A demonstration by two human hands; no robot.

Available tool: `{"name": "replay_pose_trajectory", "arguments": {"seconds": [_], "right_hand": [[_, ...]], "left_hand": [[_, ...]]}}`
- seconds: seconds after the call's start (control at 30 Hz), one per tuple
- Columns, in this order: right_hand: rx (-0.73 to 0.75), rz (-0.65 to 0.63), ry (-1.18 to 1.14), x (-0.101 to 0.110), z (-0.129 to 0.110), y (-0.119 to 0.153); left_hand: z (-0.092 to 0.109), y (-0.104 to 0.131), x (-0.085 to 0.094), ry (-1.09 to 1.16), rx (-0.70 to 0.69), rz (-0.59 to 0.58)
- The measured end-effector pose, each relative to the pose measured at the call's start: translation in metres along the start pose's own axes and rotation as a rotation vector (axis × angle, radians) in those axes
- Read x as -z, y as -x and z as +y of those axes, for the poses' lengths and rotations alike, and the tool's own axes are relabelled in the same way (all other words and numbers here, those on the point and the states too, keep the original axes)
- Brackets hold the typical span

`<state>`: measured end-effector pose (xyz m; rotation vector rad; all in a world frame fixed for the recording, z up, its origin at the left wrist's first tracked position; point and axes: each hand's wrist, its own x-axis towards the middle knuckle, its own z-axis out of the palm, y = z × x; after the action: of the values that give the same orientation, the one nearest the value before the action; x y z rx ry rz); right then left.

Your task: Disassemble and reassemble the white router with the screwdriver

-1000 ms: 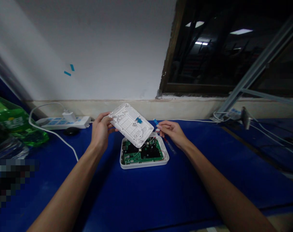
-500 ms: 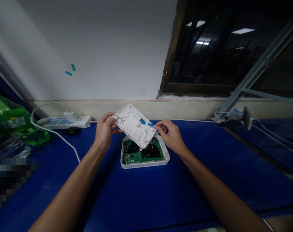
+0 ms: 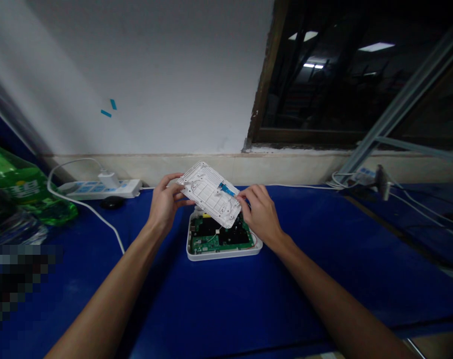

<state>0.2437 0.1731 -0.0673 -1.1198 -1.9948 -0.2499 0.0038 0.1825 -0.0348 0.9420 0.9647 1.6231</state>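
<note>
My left hand [image 3: 165, 202] grips the upper left edge of a white perforated plastic cover [image 3: 207, 192], thumb on top and fingers below. The cover is tilted, its ribbed inner face toward me. A blue tape strip [image 3: 228, 189] lies across its right part. The fingers of my right hand [image 3: 259, 212] are pinched at the strip's outer end, by the cover's right edge; whether they also hold that edge, I cannot tell. Beneath the cover, a white device housing [image 3: 222, 257] with a green circuit board [image 3: 211, 244] and dark plates rests on the blue table, partly hidden.
On the left stand a white power strip [image 3: 131, 189] with a plugged-in charger [image 3: 108, 179], a black mouse [image 3: 112, 202] and green bottles [image 3: 20, 184]. A white cable [image 3: 106, 219] crosses the blue table [image 3: 219, 309]. Cables and a metal frame [image 3: 376, 124] are at right.
My right fingers have moved slightly down at the cover's right edge. The blue strip now looks continuous, where a gap showed before. The cover has shifted a little; the housing has stayed put.
</note>
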Motion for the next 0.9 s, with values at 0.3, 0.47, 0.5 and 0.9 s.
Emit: {"name": "replay_pose_trajectory", "arguments": {"seconds": [0.3, 0.47, 0.5, 0.9], "right_hand": [[0.016, 0.033, 0.072, 0.0, -0.002, 0.0], [0.043, -0.001, 0.047, 0.001, 0.0, -0.001], [0.05, -0.029, 0.025, 0.001, 0.001, -0.001], [-0.092, -0.141, -0.227, -0.01, 0.013, 0.003]], "left_hand": [[0.0, 0.0, 0.0, 0.001, 0.003, -0.016], [-0.002, 0.0, 0.001, -0.016, 0.018, -0.059], [-0.002, -0.001, 0.001, -0.019, 0.024, -0.073], [-0.008, -0.003, 0.005, -0.086, 0.039, -0.157]]}}
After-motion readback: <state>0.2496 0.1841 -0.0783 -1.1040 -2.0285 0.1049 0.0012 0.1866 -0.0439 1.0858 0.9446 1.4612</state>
